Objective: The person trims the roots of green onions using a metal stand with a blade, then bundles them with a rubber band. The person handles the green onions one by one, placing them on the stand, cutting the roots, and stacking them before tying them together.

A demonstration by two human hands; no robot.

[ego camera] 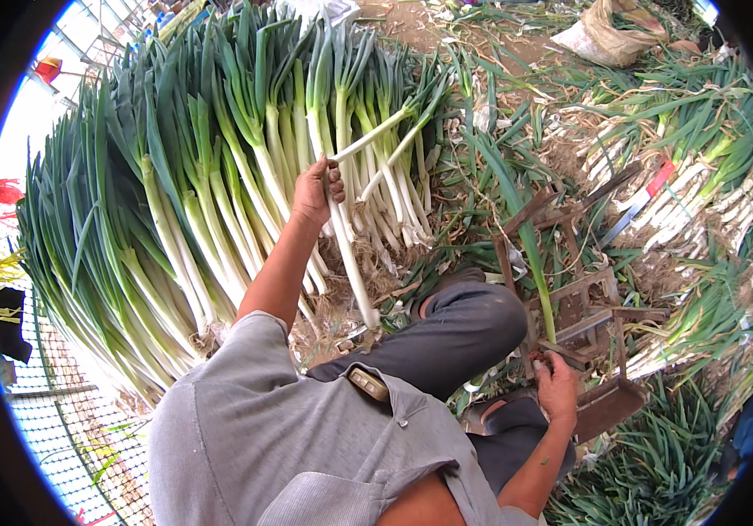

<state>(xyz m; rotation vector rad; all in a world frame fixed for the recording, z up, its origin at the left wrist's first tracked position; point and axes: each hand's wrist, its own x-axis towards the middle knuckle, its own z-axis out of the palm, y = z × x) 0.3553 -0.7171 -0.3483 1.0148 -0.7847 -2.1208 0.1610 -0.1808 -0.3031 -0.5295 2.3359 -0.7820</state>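
Note:
My left hand is closed around the white stalk of a leek, whose root end hangs down near my knee. Beside it a dense row of cleaned leeks stands leaning, dark leaves up and roots down. Two stalks cross to the right of the hand. At a rusty metal frame is my right hand, its fingers bent around something small and dark reddish that I cannot make out. A single long green leaf rises from just above those fingers across the frame.
Bundled leeks or green onions lie at the right, one tied with a red and bluish strip. A woven sack is at the top. Leaf scraps litter the soil. More leafy greens lie lower right, near a bit of blue clothing. Wire mesh borders the left.

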